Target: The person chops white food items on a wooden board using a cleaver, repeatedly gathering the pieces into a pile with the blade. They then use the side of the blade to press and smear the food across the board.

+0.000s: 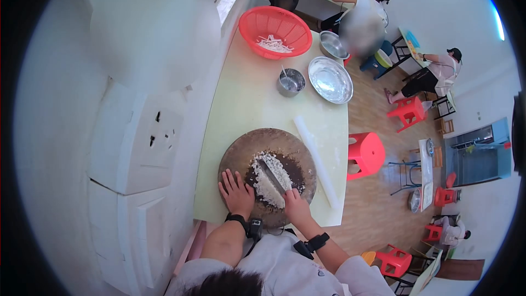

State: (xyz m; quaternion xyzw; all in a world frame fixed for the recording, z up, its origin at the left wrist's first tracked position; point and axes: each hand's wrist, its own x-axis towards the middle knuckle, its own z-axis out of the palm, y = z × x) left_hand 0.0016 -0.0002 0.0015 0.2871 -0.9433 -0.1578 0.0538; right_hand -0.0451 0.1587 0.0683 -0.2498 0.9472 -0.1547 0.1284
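A round wooden chopping board (pixel 241 148) lies near the front of the pale table. Finely chopped white food (pixel 267 186) is heaped in its middle, over a dark worn patch. My right hand (pixel 296 206) is closed round the handle of a knife (pixel 271 174), whose blade runs up and left through the white pieces. My left hand (pixel 237 192) rests flat on the left part of the board, fingers spread, holding nothing. A long white rolling pin (pixel 316 161) lies just right of the board.
Farther up the table (pixel 252 104) stand a red colander (pixel 276 28) with white strips, a metal pot (pixel 290 82), a shallow metal basin (pixel 330 80) and another metal bowl (pixel 333 45). A red stool (pixel 368 155) is beside the table. Other people work at tables beyond.
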